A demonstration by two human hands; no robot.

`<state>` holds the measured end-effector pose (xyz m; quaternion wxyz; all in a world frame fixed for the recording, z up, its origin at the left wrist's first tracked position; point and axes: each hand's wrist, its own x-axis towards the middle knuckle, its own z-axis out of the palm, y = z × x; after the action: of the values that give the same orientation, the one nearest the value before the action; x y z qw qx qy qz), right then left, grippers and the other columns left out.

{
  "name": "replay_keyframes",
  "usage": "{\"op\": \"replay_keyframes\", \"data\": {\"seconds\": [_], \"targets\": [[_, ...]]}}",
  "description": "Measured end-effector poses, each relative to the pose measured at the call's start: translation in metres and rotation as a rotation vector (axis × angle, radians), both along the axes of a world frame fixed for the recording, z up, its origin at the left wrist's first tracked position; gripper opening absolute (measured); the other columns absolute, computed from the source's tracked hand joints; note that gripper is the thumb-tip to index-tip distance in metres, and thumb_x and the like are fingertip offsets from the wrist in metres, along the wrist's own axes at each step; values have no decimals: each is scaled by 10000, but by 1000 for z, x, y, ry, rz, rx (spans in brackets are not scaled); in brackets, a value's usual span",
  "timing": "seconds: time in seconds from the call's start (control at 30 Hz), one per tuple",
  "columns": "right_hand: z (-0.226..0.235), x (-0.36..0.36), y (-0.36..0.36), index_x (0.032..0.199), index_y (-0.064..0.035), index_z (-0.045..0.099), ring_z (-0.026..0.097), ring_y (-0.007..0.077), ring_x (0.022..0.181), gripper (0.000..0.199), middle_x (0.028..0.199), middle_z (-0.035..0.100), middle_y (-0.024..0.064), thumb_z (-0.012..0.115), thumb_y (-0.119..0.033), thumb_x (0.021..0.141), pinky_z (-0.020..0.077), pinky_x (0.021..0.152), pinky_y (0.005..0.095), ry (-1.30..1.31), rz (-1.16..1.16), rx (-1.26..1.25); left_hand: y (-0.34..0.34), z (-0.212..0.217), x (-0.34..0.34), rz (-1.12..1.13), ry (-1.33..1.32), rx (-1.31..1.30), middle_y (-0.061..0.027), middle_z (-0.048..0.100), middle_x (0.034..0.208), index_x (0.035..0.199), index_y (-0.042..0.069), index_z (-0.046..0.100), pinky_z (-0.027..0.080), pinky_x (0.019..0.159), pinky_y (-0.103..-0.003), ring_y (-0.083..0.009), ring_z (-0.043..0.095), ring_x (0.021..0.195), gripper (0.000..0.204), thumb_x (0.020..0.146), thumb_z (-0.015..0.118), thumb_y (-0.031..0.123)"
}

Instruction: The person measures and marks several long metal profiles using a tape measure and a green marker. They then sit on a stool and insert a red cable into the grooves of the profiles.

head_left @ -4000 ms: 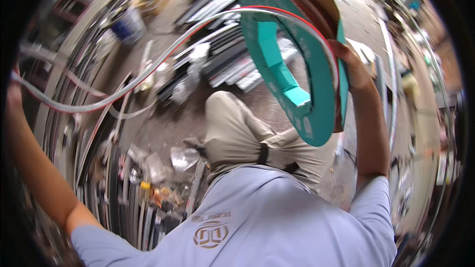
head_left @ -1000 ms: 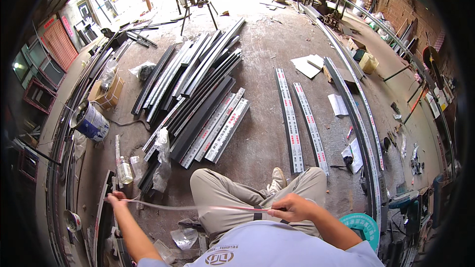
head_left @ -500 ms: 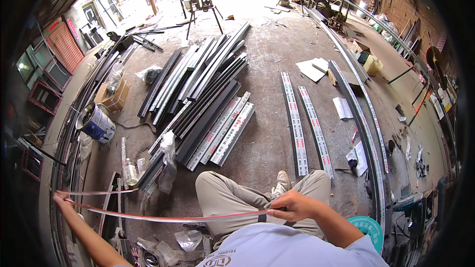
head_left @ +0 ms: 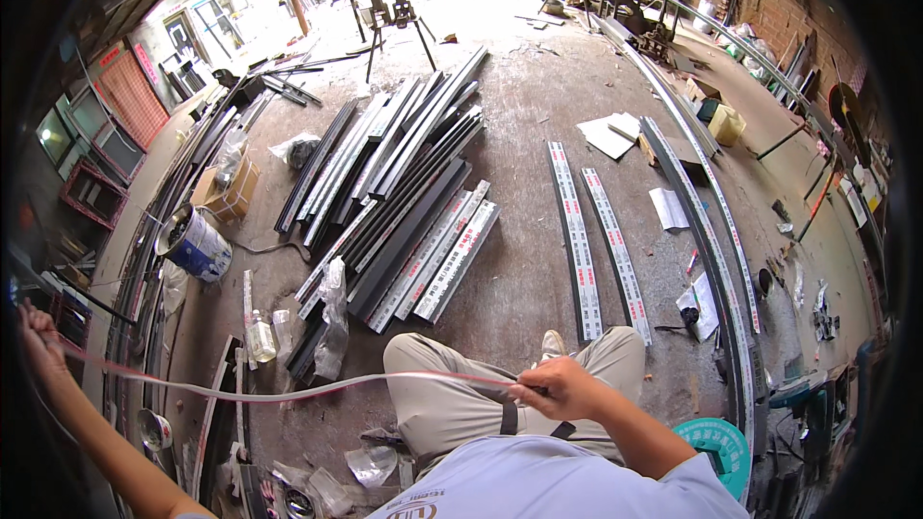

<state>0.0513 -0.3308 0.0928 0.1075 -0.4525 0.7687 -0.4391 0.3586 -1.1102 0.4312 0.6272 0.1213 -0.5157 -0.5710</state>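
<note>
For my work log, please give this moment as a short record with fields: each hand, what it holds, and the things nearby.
left hand: raised far out, gripping one end of the strip
right hand: pinching the strip above the lap
thin pale strip: stretched between both hands, sagging slightly
nearby: dark metal profiles on the floor, teal reel beside the right arm

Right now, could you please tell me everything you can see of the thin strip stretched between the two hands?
The strip is a thin, pale, flexible band with a reddish tint near each end, plastic or rubber by its look. It spans from the left hand, raised far out to the side, to the right hand pinching it above the knees. It sags slightly in the middle, hanging above the littered floor.
</note>
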Motion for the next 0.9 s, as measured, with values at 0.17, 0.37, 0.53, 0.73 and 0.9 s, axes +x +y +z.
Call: {"op": "replay_keyframes", "data": {"seconds": [0.17, 0.37, 0.53, 0.73, 0.9], "targets": [[7, -19, 69, 881, -79, 766, 686, 357, 665, 142, 713, 684, 160, 739, -201, 948, 524, 598, 417, 238, -318, 139, -69, -93, -56, -207, 21, 236, 43, 457, 722, 920, 87, 581, 390, 522, -223, -58, 423, 576, 226, 1085, 628, 236], [21, -21, 232, 984, -29, 786, 733, 329, 770, 132, 829, 730, 197, 690, -118, 966, 564, 685, 406, 361, -809, 254, -107, -224, -153, -237, -186, 311, 4, 506, 679, 767, 133, 495, 450, 578, -277, -134, 523, 616, 302, 1065, 516, 172], [23, 32, 371, 1080, -50, 779, 738, 359, 904, 233, 997, 753, 204, 641, -229, 1024, 554, 793, 418, 344, -1155, 400, -70, -269, -279, -228, -357, 450, -20, 453, 633, 711, 127, 440, 476, 554, -281, -169, 484, 554, 366, 1071, 433, 195], [5, 106, 455, 1222, -113, 766, 704, 417, 1044, 288, 1090, 751, 205, 659, -178, 962, 553, 930, 508, 114, -1481, 1018, 87, -287, -402, -723, -470, 529, 29, 382, 641, 846, 105, 461, 375, 484, -213, -72, 372, 479, 347, 1151, 374, 247], [-63, 109, 417, 1272, -81, 721, 638, 396, 1218, 363, 1277, 702, 191, 629, -64, 921, 506, 1066, 489, 105, -1266, 1019, 380, -329, -422, -1171, -421, 497, 33, 422, 718, 991, 55, 568, 320, 449, -225, -62, 337, 555, 227, 1126, 430, 174]]}}
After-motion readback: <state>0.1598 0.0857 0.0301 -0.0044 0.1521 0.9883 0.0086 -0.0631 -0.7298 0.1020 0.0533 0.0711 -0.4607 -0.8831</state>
